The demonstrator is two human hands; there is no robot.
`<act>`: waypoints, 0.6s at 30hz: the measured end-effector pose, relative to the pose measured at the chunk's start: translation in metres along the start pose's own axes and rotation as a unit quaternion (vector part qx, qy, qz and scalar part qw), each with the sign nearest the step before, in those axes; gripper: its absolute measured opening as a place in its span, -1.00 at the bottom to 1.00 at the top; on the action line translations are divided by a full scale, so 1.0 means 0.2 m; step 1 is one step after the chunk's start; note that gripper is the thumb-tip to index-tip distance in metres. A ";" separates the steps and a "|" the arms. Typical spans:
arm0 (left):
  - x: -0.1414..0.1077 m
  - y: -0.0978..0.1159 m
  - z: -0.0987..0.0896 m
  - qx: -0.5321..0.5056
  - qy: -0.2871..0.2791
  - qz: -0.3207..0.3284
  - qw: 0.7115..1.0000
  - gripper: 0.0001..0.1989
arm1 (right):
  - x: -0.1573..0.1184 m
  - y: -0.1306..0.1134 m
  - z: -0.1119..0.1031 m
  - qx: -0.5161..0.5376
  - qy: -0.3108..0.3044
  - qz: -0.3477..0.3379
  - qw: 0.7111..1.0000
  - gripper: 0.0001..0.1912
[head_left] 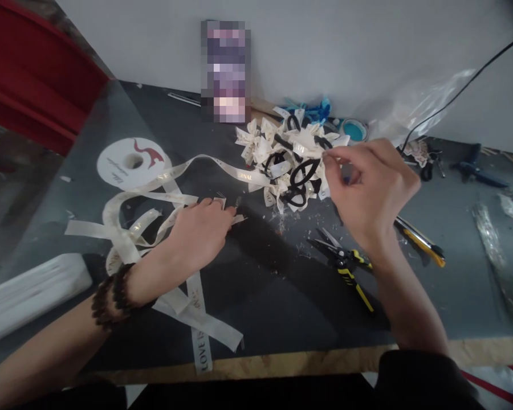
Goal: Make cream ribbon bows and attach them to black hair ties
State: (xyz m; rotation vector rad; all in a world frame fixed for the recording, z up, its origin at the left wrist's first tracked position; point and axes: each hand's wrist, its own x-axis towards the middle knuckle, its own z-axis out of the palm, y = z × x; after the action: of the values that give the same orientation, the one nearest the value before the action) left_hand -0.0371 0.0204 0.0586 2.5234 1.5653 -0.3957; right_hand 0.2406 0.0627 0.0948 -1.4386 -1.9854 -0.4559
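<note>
My left hand (pixel 200 233) is low over the table, its fingers curled on a cream ribbon (pixel 216 165) with gold lettering; short ribbon ends stick out by the fingertips. Loops and cut strips of this ribbon lie around that wrist, one reading "LOVE IS". My right hand (pixel 367 188) is raised at the right edge of a pile of cream bows with black hair ties (pixel 277 171). Its thumb and forefinger pinch at the edge of a ribbon bow (pixel 305 142) on top of the pile. Below that hand lie black and yellow snips (pixel 344 265), blades apart.
A white ribbon spool (pixel 113 165) lies at left, near a white block (pixel 38 290). A blurred-out upright panel (pixel 226 71) leans on the wall. A yellow cutter knife (pixel 423 245), blue pliers (pixel 479 171) and clear plastic bags (pixel 423 108) are at right. Thread scraps litter the middle.
</note>
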 end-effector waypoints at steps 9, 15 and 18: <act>-0.05 0.06 -0.04 -0.154 0.069 0.010 0.986 -0.92 | -0.01 -0.08 -0.01 0.094 -0.102 0.030 0.990 -0.75; -0.10 0.03 -0.12 -0.196 0.005 0.035 0.980 -0.86 | -0.07 -0.17 -0.11 0.200 -0.236 0.009 0.951 -0.82; -0.12 0.01 -0.10 -0.204 -0.045 0.101 0.973 -0.87 | -0.10 -0.20 -0.10 0.211 -0.389 -0.099 0.891 -0.87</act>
State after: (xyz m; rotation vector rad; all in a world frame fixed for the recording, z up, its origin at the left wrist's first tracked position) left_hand -0.0422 0.0033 0.0846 2.2785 1.1951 -0.1396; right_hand 0.2135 0.0226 0.0982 -1.2296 -2.6421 0.5534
